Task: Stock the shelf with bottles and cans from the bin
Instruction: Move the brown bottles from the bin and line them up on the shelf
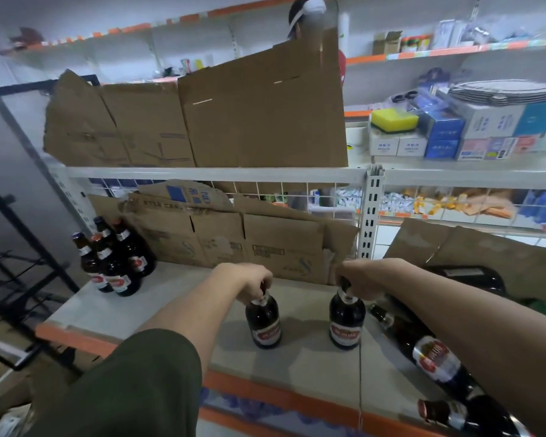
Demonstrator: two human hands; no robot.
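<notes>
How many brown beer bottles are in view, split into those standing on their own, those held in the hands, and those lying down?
Standing bottles, clustered at the back left of the shelf: 4, as far as the overlap shows
Held bottles, one gripped by the left hand and one by the right hand: 2
Lying bottles, at the right: 2
Total: 8

you can see eight beer bottles in all. a cluster of four bottles (114,263) stands at the back left of the shelf (171,304). two more stand upright mid-shelf: the left bottle (264,323), gripped at the neck by your left hand (249,280), and the right bottle (347,326), gripped by your right hand (360,280). two lying bottles (432,357) are at your right. one yellow sponge (393,118) sits higher up.
</notes>
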